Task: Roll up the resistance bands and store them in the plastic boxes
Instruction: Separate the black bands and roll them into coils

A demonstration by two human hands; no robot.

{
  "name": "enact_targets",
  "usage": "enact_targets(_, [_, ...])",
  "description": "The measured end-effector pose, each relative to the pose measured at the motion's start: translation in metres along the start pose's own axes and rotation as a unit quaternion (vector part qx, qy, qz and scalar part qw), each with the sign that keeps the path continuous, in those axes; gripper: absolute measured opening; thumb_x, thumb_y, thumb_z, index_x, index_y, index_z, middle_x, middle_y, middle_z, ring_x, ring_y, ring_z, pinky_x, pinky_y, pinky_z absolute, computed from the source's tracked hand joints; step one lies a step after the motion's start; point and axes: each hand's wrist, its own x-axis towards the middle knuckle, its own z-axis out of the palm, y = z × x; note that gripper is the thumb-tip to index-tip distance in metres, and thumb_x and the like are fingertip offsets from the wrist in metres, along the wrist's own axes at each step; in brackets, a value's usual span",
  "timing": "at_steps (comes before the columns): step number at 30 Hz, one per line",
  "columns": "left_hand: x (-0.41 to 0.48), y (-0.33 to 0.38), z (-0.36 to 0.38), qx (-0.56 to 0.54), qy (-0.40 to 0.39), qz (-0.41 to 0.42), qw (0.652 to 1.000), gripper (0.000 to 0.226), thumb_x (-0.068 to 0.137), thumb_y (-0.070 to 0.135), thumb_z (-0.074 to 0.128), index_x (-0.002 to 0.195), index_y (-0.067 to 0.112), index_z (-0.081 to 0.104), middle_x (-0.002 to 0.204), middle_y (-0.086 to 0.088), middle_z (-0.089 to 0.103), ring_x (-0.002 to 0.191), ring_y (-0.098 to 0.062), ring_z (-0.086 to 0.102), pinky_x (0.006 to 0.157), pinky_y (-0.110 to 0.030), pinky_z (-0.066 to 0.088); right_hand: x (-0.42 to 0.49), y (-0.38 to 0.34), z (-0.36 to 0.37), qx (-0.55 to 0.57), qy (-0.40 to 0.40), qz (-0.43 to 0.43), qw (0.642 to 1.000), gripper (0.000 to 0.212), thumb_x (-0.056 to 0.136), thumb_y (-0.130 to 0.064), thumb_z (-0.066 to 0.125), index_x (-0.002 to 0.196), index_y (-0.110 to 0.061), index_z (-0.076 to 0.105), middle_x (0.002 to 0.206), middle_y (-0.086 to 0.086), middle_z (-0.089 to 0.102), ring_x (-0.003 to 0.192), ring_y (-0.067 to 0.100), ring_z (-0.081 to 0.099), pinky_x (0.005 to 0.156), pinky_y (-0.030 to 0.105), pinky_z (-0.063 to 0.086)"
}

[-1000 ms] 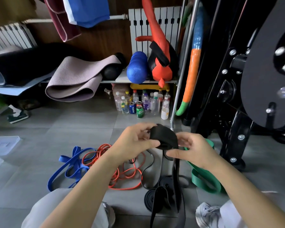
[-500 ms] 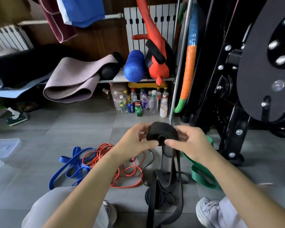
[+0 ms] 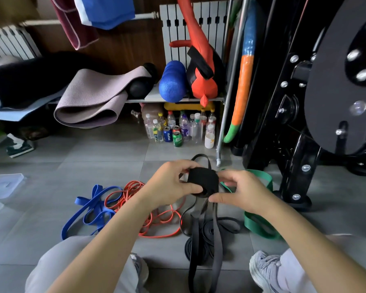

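Grey tiled floor [image 3: 106, 157] is spread across the whole view, and plenty is lying on it. At nine o'clock, by the left edge, clear plastic boxes [image 3: 4, 185] are set flat on the tiles. Nearer the middle a blue band [image 3: 89, 210] is sprawled in loops, overlapped at its three o'clock by a coiled orange band [image 3: 156, 220]. A black band [image 3: 201, 246] is heaped at five o'clock of the orange one, with a green band [image 3: 258, 225] folded at its three o'clock. At twelve o'clock, bottles and cans [image 3: 177, 130] are clustered upright; a black machine foot [image 3: 294, 199] is planted at three o'clock.
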Motion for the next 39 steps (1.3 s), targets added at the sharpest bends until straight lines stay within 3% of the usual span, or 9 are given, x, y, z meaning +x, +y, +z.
enact_targets(3, [-0.003,-0.001,-0.005,-0.183,0.028,-0.012,0.983,0.036,0.076,0.001,0.072,0.102,0.025,0.064,0.1,0.007,0.071,0.1,-0.009,0.064,0.09,-0.029,0.051,0.0,-0.003,-0.001,0.147,0.031,-0.018,0.988,0.04,0.065,-0.009,0.08,0.094,-0.031,0.064,0.089,-0.018,0.072,0.09,-0.005,0.065,0.085,0.015,0.048])
enact_targets(7, [-0.004,0.002,0.005,-0.432,0.039,-0.037,0.9,0.033,0.079,0.007,0.065,0.111,0.01,0.06,0.099,-0.004,0.071,0.094,-0.02,0.067,0.083,-0.035,0.056,0.002,-0.008,-0.005,0.261,0.072,-0.067,0.96,0.036,0.056,-0.011,0.083,0.083,-0.032,0.074,0.083,-0.01,0.073,0.084,0.009,0.066,0.086,0.025,0.051])
enact_targets(13, [-0.001,0.002,0.015,-0.519,0.02,-0.051,0.853,0.033,0.083,0.007,0.058,0.116,0.007,0.056,0.108,-0.01,0.068,0.102,-0.023,0.065,0.083,-0.03,0.055,-0.001,-0.011,-0.001,0.262,0.104,-0.086,0.956,0.036,0.065,-0.006,0.08,0.093,-0.025,0.069,0.097,-0.001,0.074,0.093,0.017,0.069,0.086,0.025,0.053])
enact_targets(18, [0.003,-0.002,0.003,-0.046,0.068,0.018,0.996,0.058,0.078,0.01,0.073,0.127,0.027,0.047,0.124,0.011,0.054,0.115,-0.005,0.05,0.091,-0.023,0.047,0.0,-0.007,-0.004,0.096,0.094,-0.053,0.989,0.034,0.072,-0.004,0.077,0.094,-0.029,0.068,0.089,-0.005,0.074,0.086,0.015,0.07,0.083,0.036,0.055])
enact_targets(21, [0.001,0.0,0.003,0.119,-0.002,0.034,0.992,0.055,0.078,0.018,0.073,0.128,0.027,0.053,0.119,0.013,0.054,0.109,-0.003,0.049,0.089,-0.017,0.042,0.0,-0.002,0.002,-0.056,0.049,-0.045,0.996,0.033,0.072,-0.019,0.076,0.104,-0.022,0.069,0.09,0.001,0.072,0.084,0.02,0.067,0.079,0.044,0.054])
enact_targets(26, [0.0,-0.002,0.007,0.161,-0.013,0.012,0.987,0.039,0.077,0.019,0.072,0.115,0.023,0.061,0.11,0.006,0.061,0.102,-0.011,0.056,0.091,-0.03,0.047,-0.001,-0.005,0.004,-0.086,0.048,-0.057,0.994,0.031,0.073,-0.019,0.074,0.103,-0.021,0.068,0.087,-0.001,0.071,0.084,0.018,0.065,0.077,0.039,0.053])
enact_targets(29, [0.001,0.0,0.003,0.071,0.036,0.01,0.997,0.038,0.077,0.011,0.073,0.112,0.021,0.062,0.108,0.005,0.063,0.106,-0.01,0.058,0.095,-0.031,0.048,-0.002,-0.009,-0.002,0.006,0.057,-0.043,0.997,0.041,0.074,-0.015,0.077,0.099,-0.043,0.06,0.094,-0.021,0.067,0.093,0.001,0.063,0.085,0.02,0.05])
enact_targets(32, [-0.001,0.004,-0.003,-0.105,0.07,0.001,0.992,0.035,0.079,-0.001,0.069,0.103,0.025,0.062,0.105,0.004,0.068,0.104,-0.009,0.063,0.096,-0.03,0.048,-0.001,-0.011,-0.006,0.09,0.075,-0.048,0.992,0.046,0.067,-0.014,0.082,0.094,-0.043,0.059,0.093,-0.021,0.07,0.095,-0.002,0.063,0.093,0.022,0.047])
enact_targets(39, [-0.003,0.007,0.011,-0.462,0.068,-0.038,0.884,0.031,0.079,0.004,0.067,0.109,0.01,0.059,0.097,-0.003,0.071,0.094,-0.02,0.067,0.086,-0.035,0.055,0.005,-0.013,-0.003,0.281,0.089,-0.092,0.951,0.038,0.058,-0.011,0.085,0.088,-0.031,0.073,0.089,-0.011,0.074,0.089,0.007,0.068,0.084,0.019,0.052])
